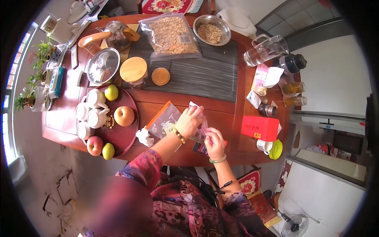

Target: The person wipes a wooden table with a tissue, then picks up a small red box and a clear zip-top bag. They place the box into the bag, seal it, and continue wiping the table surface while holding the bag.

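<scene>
My left hand [189,122], with a beaded bracelet at the wrist, grips the upper edge of a small clear plastic bag [197,137]. Lower down and to the right, my right hand [215,144] pinches the bag's pinkish edge; a green bangle circles that wrist. The bag's contents are partly hidden by my fingers. Under it lies a dark flat item [200,148] bearing print. A second clear bag with an orange zip edge [160,114] lies flat left of my left hand. Beside that bag is a crumpled white tissue [144,138].
A round red tray [127,140] at left carries white cups [96,118], apples and pears. Farther back stand wooden-lidded jars [133,70], a glass teapot [116,35], a large bag of nuts or seeds [170,35] and a steel bowl [212,30]. A red box [260,128] and glass pitcher [266,50] stand right.
</scene>
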The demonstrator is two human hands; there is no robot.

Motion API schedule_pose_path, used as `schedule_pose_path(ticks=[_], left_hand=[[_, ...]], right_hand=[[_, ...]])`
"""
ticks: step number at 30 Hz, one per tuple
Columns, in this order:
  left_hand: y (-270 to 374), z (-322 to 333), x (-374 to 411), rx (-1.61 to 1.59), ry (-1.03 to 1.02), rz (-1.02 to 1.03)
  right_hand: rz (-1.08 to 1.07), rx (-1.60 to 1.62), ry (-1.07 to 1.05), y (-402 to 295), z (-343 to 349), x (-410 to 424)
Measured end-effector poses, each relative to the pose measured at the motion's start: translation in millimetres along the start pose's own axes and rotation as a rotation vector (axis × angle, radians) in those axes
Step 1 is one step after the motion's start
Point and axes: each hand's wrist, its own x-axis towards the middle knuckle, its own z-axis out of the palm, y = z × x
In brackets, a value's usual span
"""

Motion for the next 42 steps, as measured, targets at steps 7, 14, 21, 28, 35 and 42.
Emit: schedule_pose_path(ticks=[7,14,21,28,35,42], left_hand=[[-46,-1,1,0.013,-0.118,0.225],[-83,-10,3,0.109,-0.125,0.243],[-74,-14,1,-0.146,0.017,-0.253],[-22,-43,-17,-0.011,-0.086,0.096],[-7,-35,-75,0.088,-0.205,0.336],[-3,7,-108,0.075,-0.32,0.281]], right_hand=[[-0.04,-0.055,0.052,5,-4,-9],[-0.021,-0.109,0.037,3,-20,-13],[0.013,-0.059,0.023,4,-26,-8],[-0.15,-0.073,-0.163,11,-40,-30],[-0.263,-0.185,-0.358,14,-47,-40],[0.02,-0.515,-0.352,5,-23,-18]])
